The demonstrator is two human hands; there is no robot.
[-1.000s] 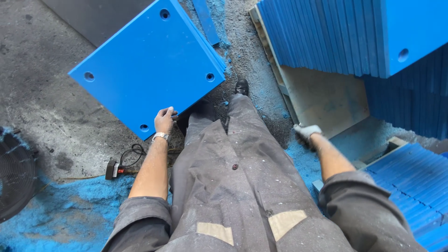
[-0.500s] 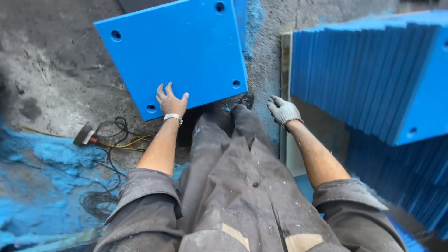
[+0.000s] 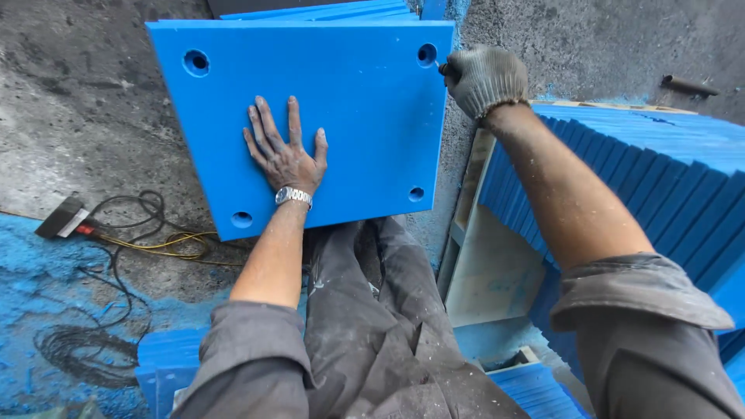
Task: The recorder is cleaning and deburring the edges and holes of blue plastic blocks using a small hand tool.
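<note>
In the head view the bare left hand (image 3: pixel 284 155) lies spread flat on the blue square panel (image 3: pixel 357 101) atop a stack on the concrete floor (image 3: pixel 77 116), nearer its middle, while the gloved right hand (image 3: pixel 485 77) is closed around a small tool at the hole in the panel's far right corner.

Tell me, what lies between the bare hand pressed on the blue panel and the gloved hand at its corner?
In the head view, only bare blue panel surface lies between the left hand and the gloved right hand, plus one corner hole.

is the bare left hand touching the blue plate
Touching: the head view shows the left hand pressed flat, fingers spread, on the blue plate with no gap.
</note>
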